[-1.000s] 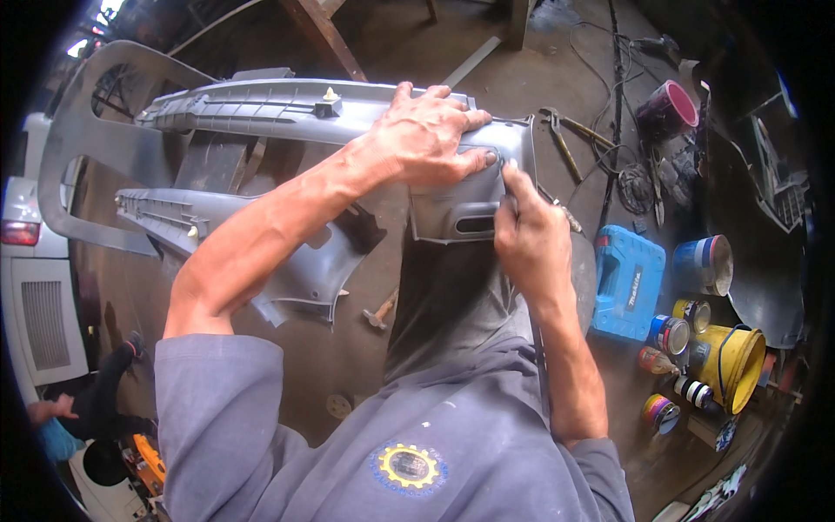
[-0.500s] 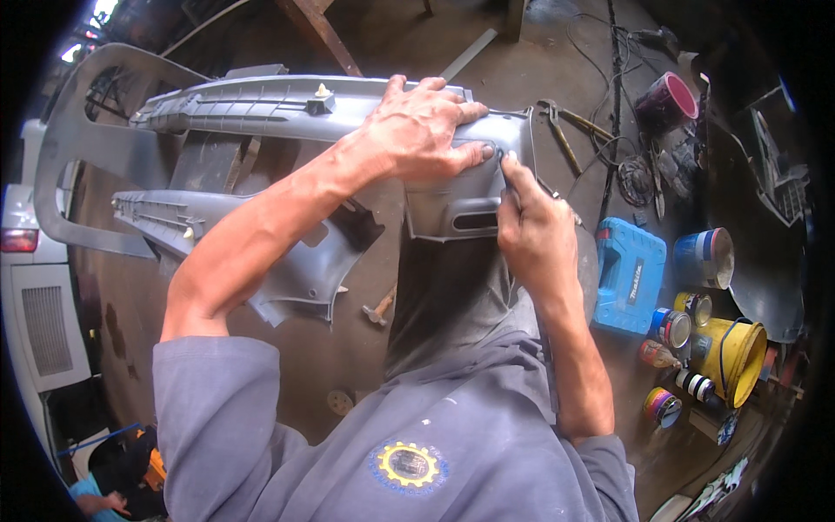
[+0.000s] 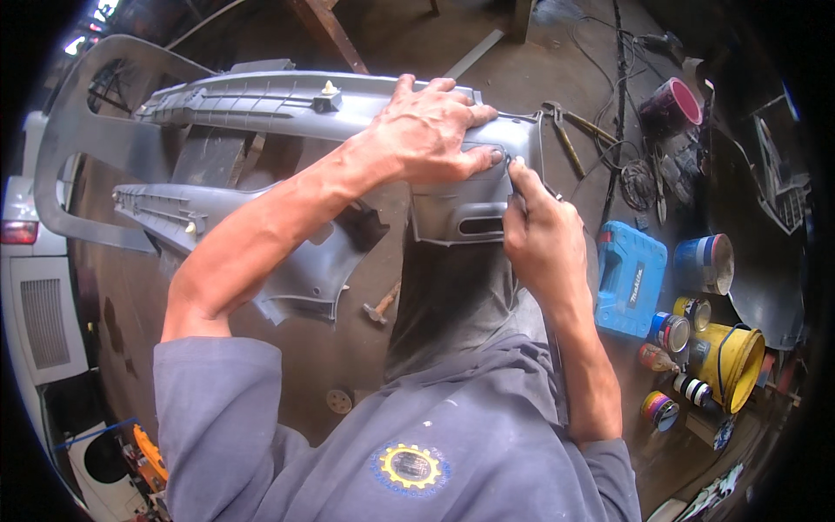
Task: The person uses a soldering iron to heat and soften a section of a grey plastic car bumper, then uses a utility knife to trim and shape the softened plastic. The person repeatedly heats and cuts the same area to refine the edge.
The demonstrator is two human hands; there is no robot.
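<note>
A long grey moulded plastic trim panel [image 3: 252,109], ribbed and carrying a pale clip, lies crosswise before me. Its wide right end, with a slotted opening, rests over my legs. My left hand [image 3: 430,130] is spread flat on that end, fingers toward the far edge, thumb pressed on the face. Close by the thumb tip, my right hand [image 3: 544,226] is closed around a slim dark tool [image 3: 551,190], mostly hidden in the fist; its tip meets the panel, and I cannot make out its kind. A second, similar grey trim panel [image 3: 300,274] lies nearer, partly behind my left forearm.
On the floor are a hammer [image 3: 381,304], pincers [image 3: 565,143], and a blue tool case [image 3: 631,278]. Several cans stand around a yellow bucket [image 3: 735,365] at right, with a pink-rimmed bucket [image 3: 674,104] and cables farther off. A grey flat frame [image 3: 56,165] stands at left.
The view has shifted slightly, so the panel and both hands sit a little farther right in the picture. Both hands keep their places on the panel and the tool; a person's hand at lower left is gone.
</note>
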